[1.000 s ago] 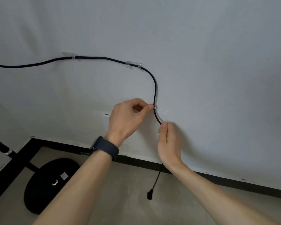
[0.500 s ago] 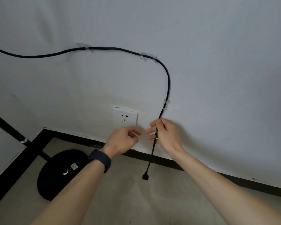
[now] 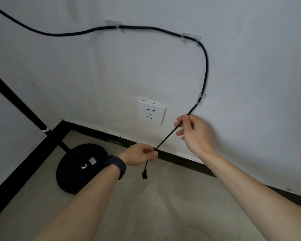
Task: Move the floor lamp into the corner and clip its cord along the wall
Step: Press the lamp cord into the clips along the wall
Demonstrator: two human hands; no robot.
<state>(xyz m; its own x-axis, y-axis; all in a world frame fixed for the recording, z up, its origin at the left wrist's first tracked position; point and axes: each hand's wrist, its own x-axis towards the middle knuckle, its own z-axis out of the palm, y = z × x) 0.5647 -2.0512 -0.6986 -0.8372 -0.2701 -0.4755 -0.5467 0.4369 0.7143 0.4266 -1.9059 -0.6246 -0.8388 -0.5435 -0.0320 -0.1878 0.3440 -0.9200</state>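
Lamp base [image 3: 80, 168], black, round, set on floor by the wall corner; small label present, unreadable. Cord [image 3: 206, 66] held by three clear clips [image 3: 189, 37] along the wall. Left hand [image 3: 139, 156] pinched on cord near plug [image 3: 144, 174]; right hand [image 3: 195, 132] pinched on it higher, beside outlet [image 3: 151, 112].

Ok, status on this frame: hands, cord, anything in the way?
Left hand pinching cord near its plug end; right hand holding it higher up. Cord in three clear clips. Outlet unobstructed.
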